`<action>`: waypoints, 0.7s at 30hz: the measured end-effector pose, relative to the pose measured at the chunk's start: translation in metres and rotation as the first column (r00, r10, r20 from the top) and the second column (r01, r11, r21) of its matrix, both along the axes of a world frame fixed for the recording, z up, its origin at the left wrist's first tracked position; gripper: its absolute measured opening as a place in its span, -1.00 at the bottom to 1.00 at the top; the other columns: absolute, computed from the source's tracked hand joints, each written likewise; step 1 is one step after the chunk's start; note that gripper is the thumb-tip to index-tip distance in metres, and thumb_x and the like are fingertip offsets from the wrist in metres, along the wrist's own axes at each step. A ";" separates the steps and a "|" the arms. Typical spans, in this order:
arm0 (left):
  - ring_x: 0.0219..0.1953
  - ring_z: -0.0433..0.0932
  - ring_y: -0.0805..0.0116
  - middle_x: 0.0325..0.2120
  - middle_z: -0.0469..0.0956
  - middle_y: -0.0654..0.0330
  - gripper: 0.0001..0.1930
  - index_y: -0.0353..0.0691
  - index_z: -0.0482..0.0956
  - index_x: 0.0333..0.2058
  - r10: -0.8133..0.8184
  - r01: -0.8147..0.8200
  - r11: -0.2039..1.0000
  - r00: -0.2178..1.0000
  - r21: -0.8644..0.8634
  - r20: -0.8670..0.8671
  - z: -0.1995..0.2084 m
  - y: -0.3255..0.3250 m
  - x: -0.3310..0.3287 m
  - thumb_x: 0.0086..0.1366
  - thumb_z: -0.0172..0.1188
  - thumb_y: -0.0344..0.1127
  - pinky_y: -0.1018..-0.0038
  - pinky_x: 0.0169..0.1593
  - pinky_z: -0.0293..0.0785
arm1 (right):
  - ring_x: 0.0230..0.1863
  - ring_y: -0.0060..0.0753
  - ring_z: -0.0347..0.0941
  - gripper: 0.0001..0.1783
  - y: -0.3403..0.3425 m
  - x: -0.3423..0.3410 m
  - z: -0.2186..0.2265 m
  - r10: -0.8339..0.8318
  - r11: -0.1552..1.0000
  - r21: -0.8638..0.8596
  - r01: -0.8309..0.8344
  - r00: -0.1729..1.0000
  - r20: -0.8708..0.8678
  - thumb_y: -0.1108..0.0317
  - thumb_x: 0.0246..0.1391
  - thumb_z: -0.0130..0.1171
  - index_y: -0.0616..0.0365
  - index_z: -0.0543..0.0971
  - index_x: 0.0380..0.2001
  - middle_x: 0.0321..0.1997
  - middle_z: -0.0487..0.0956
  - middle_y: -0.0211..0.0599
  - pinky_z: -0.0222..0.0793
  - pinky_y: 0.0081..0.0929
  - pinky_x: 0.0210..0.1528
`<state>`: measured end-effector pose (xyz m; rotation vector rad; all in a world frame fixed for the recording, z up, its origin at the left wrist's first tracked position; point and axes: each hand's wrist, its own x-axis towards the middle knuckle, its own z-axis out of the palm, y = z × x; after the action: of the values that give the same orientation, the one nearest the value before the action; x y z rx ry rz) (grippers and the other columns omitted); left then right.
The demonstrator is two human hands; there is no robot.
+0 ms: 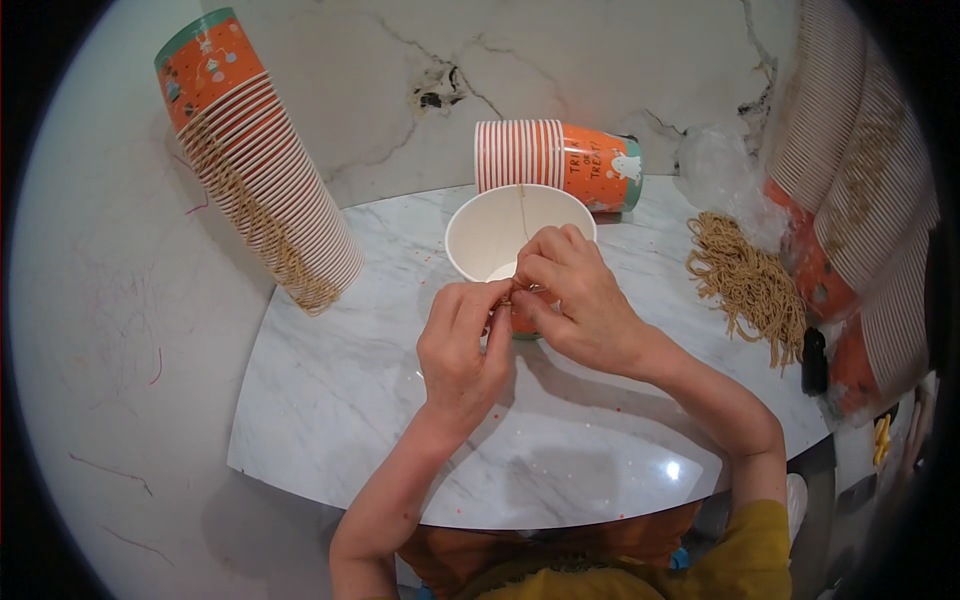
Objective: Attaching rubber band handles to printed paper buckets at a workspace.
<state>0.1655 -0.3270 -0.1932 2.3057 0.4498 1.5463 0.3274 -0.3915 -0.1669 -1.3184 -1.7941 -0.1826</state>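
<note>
A paper bucket (475,232), white inside and orange with a green base outside, sits on the table with its mouth tilted toward me. One tan cord (522,205) runs down from its far rim toward my fingers. My left hand (462,345) is closed in a pinch at the near side of the bucket. Fingertip to fingertip with it, my right hand (585,300) pinches the cord in front of the bucket's wall. The cord's end and the exact grip are mostly covered by my fingers.
The marble-patterned table (330,400) has a curved edge. Nested orange buckets with cord handles (265,190) lean at left; a shorter stack (520,150) lies behind. At right are a heap of tan cords (745,280), a black object (815,362) and plastic-wrapped bucket stacks (860,200).
</note>
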 end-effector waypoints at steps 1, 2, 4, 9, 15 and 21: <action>-0.39 0.53 0.46 -0.32 0.56 0.17 -0.73 -0.34 0.59 -0.10 0.009 -0.009 1.000 1.000 0.015 -0.004 0.001 -0.001 0.000 0.22 0.24 -0.68 0.56 -0.34 0.49 | -0.11 -0.16 0.29 -0.92 0.000 0.001 0.001 -0.002 1.000 0.000 0.002 1.000 -0.001 0.41 0.01 0.22 0.17 0.55 -0.43 -0.20 0.43 -0.26 0.17 -0.21 -0.10; -0.40 0.54 0.44 -0.33 0.56 0.16 -0.76 -0.34 0.61 -0.15 0.019 -0.019 0.999 1.000 0.031 -0.008 0.001 -0.001 0.000 0.21 0.24 -0.69 0.55 -0.35 0.50 | -0.11 -0.16 0.30 -0.93 -0.001 0.001 0.002 0.009 1.000 -0.005 -0.009 1.000 -0.015 0.42 -0.01 0.22 0.18 0.56 -0.44 -0.20 0.44 -0.27 0.18 -0.21 -0.10; -0.40 0.54 0.43 -0.33 0.56 0.15 -0.77 -0.34 0.61 -0.17 0.023 -0.023 0.999 1.000 0.042 -0.005 -0.001 -0.001 0.001 0.20 0.25 -0.69 0.55 -0.36 0.50 | -0.11 -0.17 0.30 -0.94 -0.002 0.002 0.003 0.019 1.000 -0.010 -0.019 0.999 -0.030 0.43 -0.02 0.23 0.18 0.56 -0.46 -0.20 0.44 -0.27 0.18 -0.21 -0.11; -0.42 0.53 0.44 -0.34 0.56 0.16 -0.82 -0.34 0.60 -0.25 0.025 -0.025 1.000 1.000 0.012 0.004 0.002 -0.006 0.001 0.19 0.26 -0.69 0.55 -0.38 0.49 | -0.13 -0.19 0.32 -0.95 -0.003 0.002 0.003 0.027 0.999 -0.027 -0.029 0.998 -0.063 0.46 -0.06 0.25 0.17 0.58 -0.47 -0.23 0.44 -0.29 0.17 -0.22 -0.14; -0.45 0.54 0.45 -0.41 0.51 0.19 -0.91 -0.31 0.56 -0.37 -0.009 0.019 0.974 0.999 -0.228 0.046 0.009 -0.015 -0.006 0.18 0.26 -0.61 0.50 -0.41 0.48 | -0.15 -0.19 0.32 -0.95 -0.003 -0.001 0.006 0.080 0.995 -0.048 -0.083 0.994 -0.072 0.45 -0.03 0.27 0.17 0.58 -0.47 -0.24 0.44 -0.30 0.17 -0.23 -0.13; -0.46 0.47 0.59 -0.43 0.55 0.32 -0.94 -0.33 0.57 -0.39 -0.119 0.244 0.661 0.968 -0.710 0.223 0.007 -0.015 -0.015 0.26 0.27 -0.52 0.60 -0.36 0.41 | -0.17 -0.19 0.33 -0.92 -0.004 -0.002 0.010 0.099 0.992 0.084 -0.095 0.994 -0.043 0.48 -0.03 0.27 0.14 0.55 -0.45 -0.26 0.45 -0.30 0.18 -0.25 -0.11</action>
<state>0.1504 -0.3421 -0.1865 1.5267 0.6332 1.1334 0.3259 -0.3950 -0.1569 -1.1664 -1.7877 -0.1689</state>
